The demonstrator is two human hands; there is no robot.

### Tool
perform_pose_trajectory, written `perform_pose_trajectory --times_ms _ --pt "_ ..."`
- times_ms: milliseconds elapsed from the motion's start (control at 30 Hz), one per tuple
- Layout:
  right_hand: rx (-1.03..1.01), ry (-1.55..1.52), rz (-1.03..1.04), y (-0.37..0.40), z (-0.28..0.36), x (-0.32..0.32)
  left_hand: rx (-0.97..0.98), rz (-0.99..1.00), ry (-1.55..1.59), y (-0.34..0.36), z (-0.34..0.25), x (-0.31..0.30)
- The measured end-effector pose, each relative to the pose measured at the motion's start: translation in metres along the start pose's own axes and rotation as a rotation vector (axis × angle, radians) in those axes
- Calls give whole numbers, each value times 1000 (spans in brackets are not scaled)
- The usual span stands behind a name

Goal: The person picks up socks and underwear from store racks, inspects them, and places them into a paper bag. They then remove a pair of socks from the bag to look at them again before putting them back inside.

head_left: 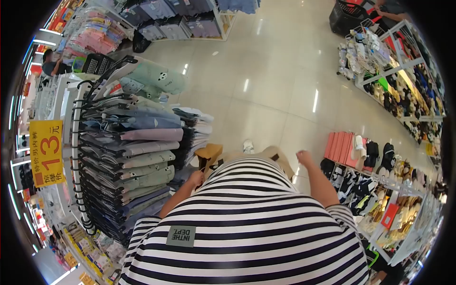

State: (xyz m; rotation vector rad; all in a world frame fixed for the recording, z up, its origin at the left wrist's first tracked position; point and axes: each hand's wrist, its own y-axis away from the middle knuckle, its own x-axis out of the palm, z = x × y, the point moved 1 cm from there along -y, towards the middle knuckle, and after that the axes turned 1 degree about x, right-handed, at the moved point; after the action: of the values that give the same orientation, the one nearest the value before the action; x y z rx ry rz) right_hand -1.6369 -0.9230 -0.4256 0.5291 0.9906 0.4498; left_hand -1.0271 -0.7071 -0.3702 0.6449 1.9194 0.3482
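At my left side, my left hand [196,178] is closed, with a brown bag [209,155] right in front of it. The fingers seem wrapped round the bag's upper edge or strap, which is partly hidden. My right hand [302,156] swings out at my right side, fingers curled in, with nothing visible in it. The rack of hanging clothes [147,147], in green, blue, pink and grey, stands close beyond my left hand. My striped shirt [247,223] covers the lower middle, and a white shoe [248,146] shows below it.
A yellow price sign [46,153] marked 13 hangs at the left rack's end. Shoe shelves [380,190] line the right side, with pink boxes [339,149] on top. Tiled floor [266,95] runs ahead between racks. A black basket [346,18] and a person [396,7] are at upper right.
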Motion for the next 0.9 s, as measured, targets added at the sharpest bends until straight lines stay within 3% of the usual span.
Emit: perform_pose_trajectory --times_ms 33,67,133,200,367,467,567,633,767,900 --pt "-42 -45 -3 -14 28 -14 4 -6 42 -1 -7 -13" --pt "-69 -43 11 -27 57 -25 -234 8 439 -4 -12 -23" --pt "-154 5 38 -46 116 -44 -509 -4 878 -9 -30 -44" --pt "-221 87 121 -70 161 -51 -96 -123 137 -12 -19 -18" --pt "-359 323 394 -145 239 -46 -358 -56 298 -10 -53 54" --pt "-69 225 698 -186 299 -52 -661 -75 577 9 -109 68" --pt "92 -152 820 -230 353 -44 -859 -136 766 13 -169 73" --pt "61 -308 796 -240 401 -38 -950 -182 862 7 -203 77" --pt "-155 -188 940 -209 513 -17 -1055 -333 1004 -26 -248 73" --pt "-578 115 940 -145 580 31 -1147 -425 1060 -67 -275 62"
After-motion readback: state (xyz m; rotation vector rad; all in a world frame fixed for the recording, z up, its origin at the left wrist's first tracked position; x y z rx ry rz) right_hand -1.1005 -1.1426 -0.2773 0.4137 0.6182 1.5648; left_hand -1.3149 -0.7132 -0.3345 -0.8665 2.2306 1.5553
